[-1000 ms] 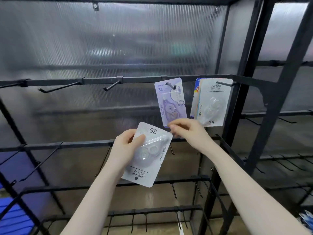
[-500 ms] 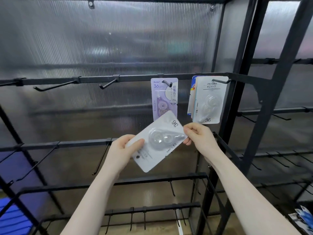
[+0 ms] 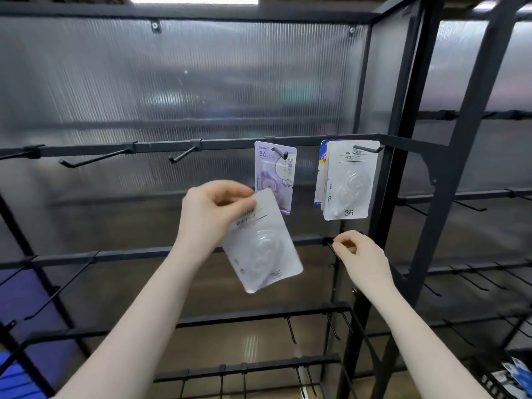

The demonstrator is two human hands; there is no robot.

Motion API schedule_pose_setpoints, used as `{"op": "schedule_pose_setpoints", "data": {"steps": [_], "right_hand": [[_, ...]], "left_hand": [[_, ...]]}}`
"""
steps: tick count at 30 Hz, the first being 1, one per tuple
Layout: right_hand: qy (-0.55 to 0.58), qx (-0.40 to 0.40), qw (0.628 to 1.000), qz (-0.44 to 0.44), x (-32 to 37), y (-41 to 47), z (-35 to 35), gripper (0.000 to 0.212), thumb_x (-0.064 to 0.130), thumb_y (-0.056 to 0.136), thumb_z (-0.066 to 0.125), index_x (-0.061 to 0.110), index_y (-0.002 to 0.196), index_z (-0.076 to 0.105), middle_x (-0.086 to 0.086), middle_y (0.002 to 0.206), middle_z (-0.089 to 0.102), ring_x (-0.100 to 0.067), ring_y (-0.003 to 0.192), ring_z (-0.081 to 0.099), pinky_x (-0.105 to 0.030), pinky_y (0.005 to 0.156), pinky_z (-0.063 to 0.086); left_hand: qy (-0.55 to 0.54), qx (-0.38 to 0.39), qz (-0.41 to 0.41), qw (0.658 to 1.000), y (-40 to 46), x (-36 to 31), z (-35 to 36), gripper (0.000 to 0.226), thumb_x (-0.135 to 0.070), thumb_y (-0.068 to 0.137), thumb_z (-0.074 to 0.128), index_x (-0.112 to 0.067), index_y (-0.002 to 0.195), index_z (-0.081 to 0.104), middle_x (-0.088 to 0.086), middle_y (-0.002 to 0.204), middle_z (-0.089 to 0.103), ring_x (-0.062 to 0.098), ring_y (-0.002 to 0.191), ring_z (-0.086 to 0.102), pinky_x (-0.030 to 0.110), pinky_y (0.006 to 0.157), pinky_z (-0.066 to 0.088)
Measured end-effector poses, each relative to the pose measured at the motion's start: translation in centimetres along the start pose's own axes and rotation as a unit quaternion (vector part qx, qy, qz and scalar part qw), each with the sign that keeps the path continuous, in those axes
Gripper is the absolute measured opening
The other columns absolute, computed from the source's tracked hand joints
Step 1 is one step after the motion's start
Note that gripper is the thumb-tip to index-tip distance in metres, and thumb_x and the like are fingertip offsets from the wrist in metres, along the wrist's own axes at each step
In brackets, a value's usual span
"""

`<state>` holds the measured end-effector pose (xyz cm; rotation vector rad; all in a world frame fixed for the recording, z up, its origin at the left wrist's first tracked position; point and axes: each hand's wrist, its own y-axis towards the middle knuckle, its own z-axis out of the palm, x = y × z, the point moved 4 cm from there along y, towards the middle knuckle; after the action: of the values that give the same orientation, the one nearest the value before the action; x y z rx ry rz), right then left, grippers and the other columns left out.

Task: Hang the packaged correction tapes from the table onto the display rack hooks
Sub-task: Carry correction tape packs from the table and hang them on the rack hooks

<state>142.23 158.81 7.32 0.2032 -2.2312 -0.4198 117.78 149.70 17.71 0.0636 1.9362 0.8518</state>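
Note:
My left hand (image 3: 213, 214) pinches the top edge of a white packaged correction tape (image 3: 262, 249), which hangs down tilted in front of the rack. My right hand (image 3: 359, 257) is lower right, off the package, fingers curled and holding nothing, its fingertips beside a hook on the second rail (image 3: 129, 253). A purple correction tape pack (image 3: 275, 171) hangs on a hook of the upper rail (image 3: 230, 144). Just right of it, a white pack marked 36 (image 3: 349, 180) hangs in front of other packs on the neighbouring hook.
Two bare hooks (image 3: 95, 158) (image 3: 184, 154) stick out of the upper rail to the left. Lower rails carry several short hooks. A black rack post (image 3: 403, 139) stands right of the packs. More packages (image 3: 515, 375) lie at the bottom right.
My right hand has let go of the white pack and dropped to the lower right. My left hand has shifted to the pack's top edge and turned it upright, raising it toward the purple pack.

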Motion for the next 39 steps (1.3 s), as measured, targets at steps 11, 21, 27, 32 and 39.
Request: {"op": "schedule_pose_setpoints", "data": {"steps": [11,21,27,32,39], "right_hand": [[-0.124,0.091,0.988,-0.018,-0.1,-0.7,0.4,0.032,0.035,0.094,0.051,0.022,0.123,0.055,-0.003,0.12,0.054,-0.022,0.111,0.048,-0.037,0.094,0.04],[-0.138,0.114,0.984,-0.003,-0.9,-0.8,0.8,0.034,0.037,0.094,0.049,0.024,0.125,0.052,-0.003,0.121,0.053,-0.022,0.111,0.048,-0.036,0.095,0.039],[-0.156,0.11,0.982,-0.003,-1.3,-0.9,0.6,0.036,0.038,0.096,0.046,0.023,0.128,0.05,-0.004,0.122,0.052,-0.022,0.112,0.049,-0.038,0.096,0.04],[-0.173,0.112,0.978,-0.01,-1.6,-1.2,0.5,0.036,0.037,0.096,0.045,0.023,0.13,0.049,-0.003,0.124,0.052,-0.022,0.113,0.048,-0.036,0.096,0.039],[-0.198,0.122,0.972,-0.042,-2.2,-1.1,0.6,0.038,0.037,0.098,0.042,0.024,0.134,0.045,-0.002,0.13,0.049,-0.019,0.116,0.047,-0.031,0.095,0.037]], "left_hand": [[0.031,0.079,0.141,0.986,5.7,-6.6,2.6,0.016,-0.01,0.078,0.078,-0.024,0.073,0.072,-0.012,0.074,0.069,-0.004,0.066,0.06,0.011,0.067,0.045],[0.064,0.121,0.131,0.982,8.1,-4.9,5.5,0.024,-0.002,0.089,0.058,-0.022,0.088,0.072,-0.013,0.087,0.069,-0.004,0.078,0.06,0.014,0.08,0.049],[0.066,0.129,0.12,0.982,8.9,-3.1,5.6,0.032,0.003,0.09,0.054,-0.024,0.092,0.071,-0.019,0.092,0.068,-0.013,0.083,0.061,0.006,0.081,0.045],[0.122,0.053,0.15,0.98,10.4,-1.8,6.3,0.017,0.0,0.085,0.064,-0.013,0.089,0.073,-0.002,0.091,0.071,-0.002,0.072,0.062,0.013,0.077,0.049],[0.297,-0.07,0.156,0.94,10.4,0.1,6.9,0.026,-0.013,0.089,0.063,-0.012,0.114,0.066,0.006,0.115,0.064,0.028,0.108,0.053,0.024,0.088,0.033]]}}
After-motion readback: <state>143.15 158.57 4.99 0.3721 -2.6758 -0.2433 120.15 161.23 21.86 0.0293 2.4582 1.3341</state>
